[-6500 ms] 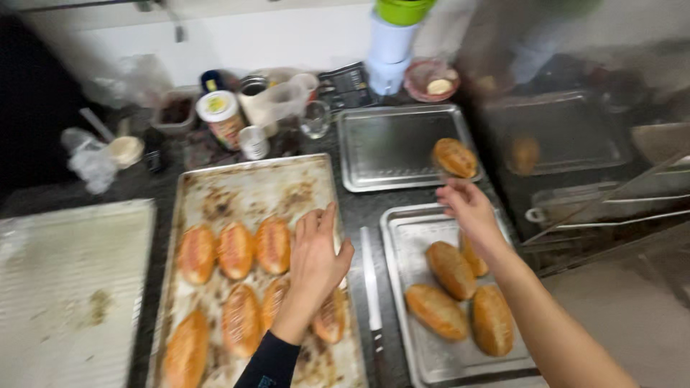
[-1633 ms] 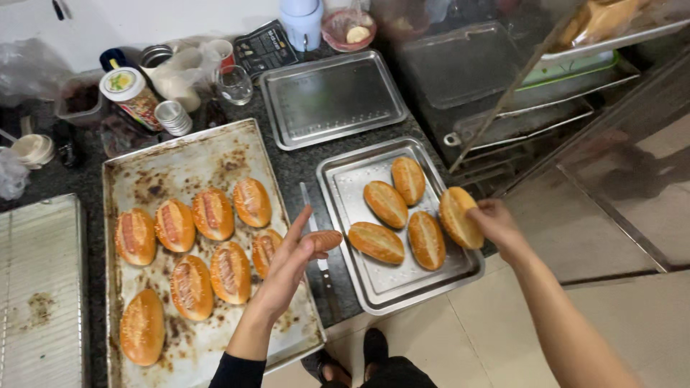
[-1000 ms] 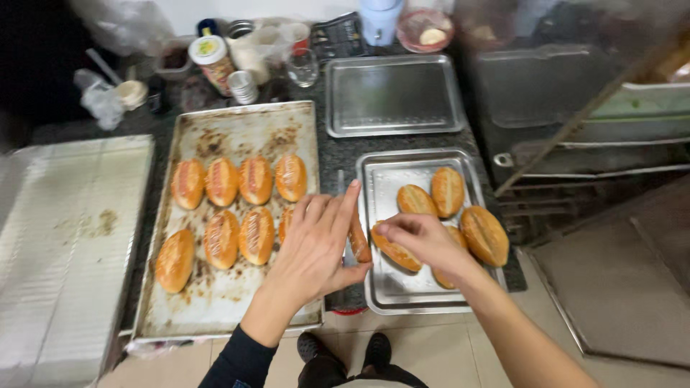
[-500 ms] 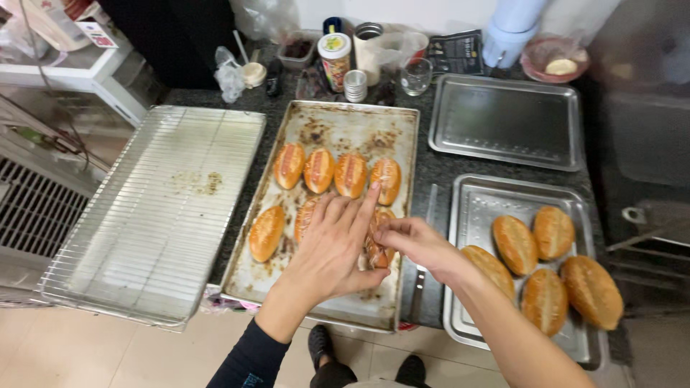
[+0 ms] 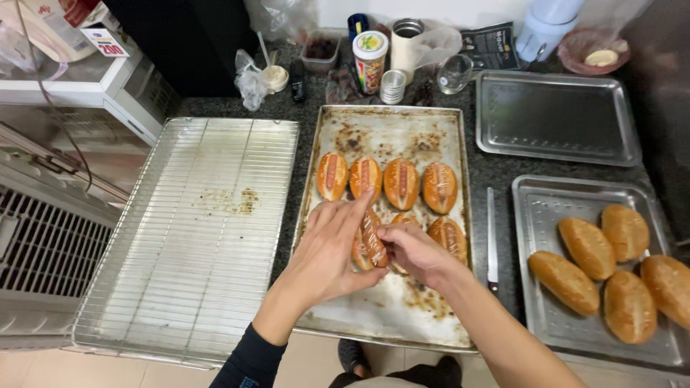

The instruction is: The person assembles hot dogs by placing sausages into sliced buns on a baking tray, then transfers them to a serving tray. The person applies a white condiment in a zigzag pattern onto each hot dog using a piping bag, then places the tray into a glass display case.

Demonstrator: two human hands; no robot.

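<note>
I have both hands on one filled roll (image 5: 370, 241) over the baking tray (image 5: 402, 316), left hand (image 5: 327, 251) cupping it, right hand (image 5: 413, 251) fingers pinching its side (light, crusty, crushable, I'd judge), so grip the ends gently.

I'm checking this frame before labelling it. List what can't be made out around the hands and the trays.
Head view only:
- Roll under the left hand: mostly covered by its palm and fingers.
- Rolls behind the right hand on the baking tray: partly hidden, so their count is unclear.
- Rightmost plain roll: cut off by the picture's edge.
- Jars and cups at the back: contents too small to tell.
</note>
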